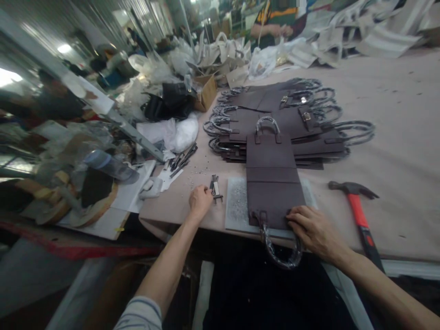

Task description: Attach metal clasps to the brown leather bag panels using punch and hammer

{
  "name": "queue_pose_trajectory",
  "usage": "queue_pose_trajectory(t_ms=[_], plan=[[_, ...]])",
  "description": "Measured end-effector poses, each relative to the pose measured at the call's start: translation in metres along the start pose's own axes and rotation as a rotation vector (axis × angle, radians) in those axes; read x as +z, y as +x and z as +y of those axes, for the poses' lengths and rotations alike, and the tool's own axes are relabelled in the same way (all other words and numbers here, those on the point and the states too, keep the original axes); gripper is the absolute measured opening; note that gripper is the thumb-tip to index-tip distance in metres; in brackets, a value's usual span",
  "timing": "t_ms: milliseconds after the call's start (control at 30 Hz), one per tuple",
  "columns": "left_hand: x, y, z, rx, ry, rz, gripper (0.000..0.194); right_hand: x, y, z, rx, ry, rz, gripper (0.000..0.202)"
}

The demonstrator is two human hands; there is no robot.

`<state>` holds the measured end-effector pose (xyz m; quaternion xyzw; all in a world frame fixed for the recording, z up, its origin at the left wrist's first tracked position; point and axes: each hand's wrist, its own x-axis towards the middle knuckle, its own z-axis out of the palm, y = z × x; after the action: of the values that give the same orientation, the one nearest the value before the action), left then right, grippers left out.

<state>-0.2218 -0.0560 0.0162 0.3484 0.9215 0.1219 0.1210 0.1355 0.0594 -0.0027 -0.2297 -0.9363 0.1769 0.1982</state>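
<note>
A flat dark brown bag panel with plastic-wrapped handles lies over a grey slab; its near handle hangs past the table edge. My right hand grips the panel's lower right corner, fingers closed on it. My left hand is beside small metal tools left of the slab. Its fingers are bent together at the tools' left side, and whatever they pinch is too small to make out. Tiny metal bits are scattered just beyond that hand.
Stacked brown bag pieces lie behind the panel. A hammer with a red handle rests at right. A metal post, plastic bags, a cardboard box and a bottle crowd the left. A person is across the table.
</note>
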Motion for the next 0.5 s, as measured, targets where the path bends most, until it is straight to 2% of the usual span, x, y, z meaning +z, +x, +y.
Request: queue_pose_trajectory(t_ms=[100, 200, 367, 500], plan=[[-0.010, 0.026, -0.010, -0.066, 0.045, -0.127, 0.031, 0.004, 0.001, 0.000, 0.019, -0.016, 0.006, 0.022], [-0.012, 0.039, -0.007, -0.079, 0.083, -0.207, 0.031, 0.008, 0.002, 0.001, 0.029, -0.022, 0.023, 0.022], [-0.014, 0.042, 0.005, -0.094, 0.151, -0.312, 0.020, 0.007, 0.001, -0.006, 0.061, -0.012, 0.018, 0.021], [-0.012, 0.042, -0.006, -0.082, 0.200, -0.356, 0.014, 0.002, 0.000, -0.013, 0.108, -0.009, -0.027, 0.019]])
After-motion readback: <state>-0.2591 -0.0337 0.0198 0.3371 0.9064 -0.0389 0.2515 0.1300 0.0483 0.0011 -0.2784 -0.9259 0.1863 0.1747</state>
